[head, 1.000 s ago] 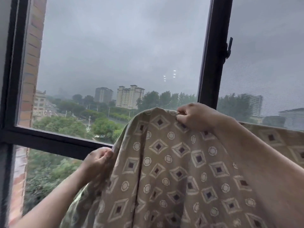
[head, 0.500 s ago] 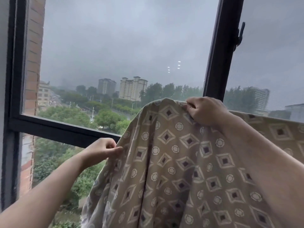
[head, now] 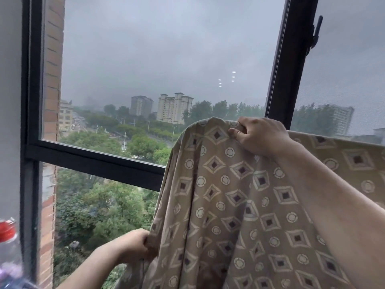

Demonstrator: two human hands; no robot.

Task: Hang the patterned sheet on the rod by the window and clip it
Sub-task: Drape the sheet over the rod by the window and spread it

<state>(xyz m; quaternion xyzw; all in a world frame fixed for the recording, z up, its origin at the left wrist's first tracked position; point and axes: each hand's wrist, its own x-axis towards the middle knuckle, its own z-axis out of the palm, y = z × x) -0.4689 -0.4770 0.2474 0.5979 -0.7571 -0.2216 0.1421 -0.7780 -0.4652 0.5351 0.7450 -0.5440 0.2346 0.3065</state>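
Your right hand (head: 260,135) pinches top fold of patterned sheet (head: 239,205), held up before window frame (head: 277,90). Your left hand (head: 133,245) grips sheet's side edge, lower down. Rod not visible; can't tell if draped. Clipping not yet done. Open room at left of sheet; frame close behind.

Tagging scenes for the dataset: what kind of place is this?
Probably a room in a high-rise flat, at the window. The black window frame looks down on treetops and distant apartment towers, and both hands hold a patterned sheet, which suggests a household laundry chore.
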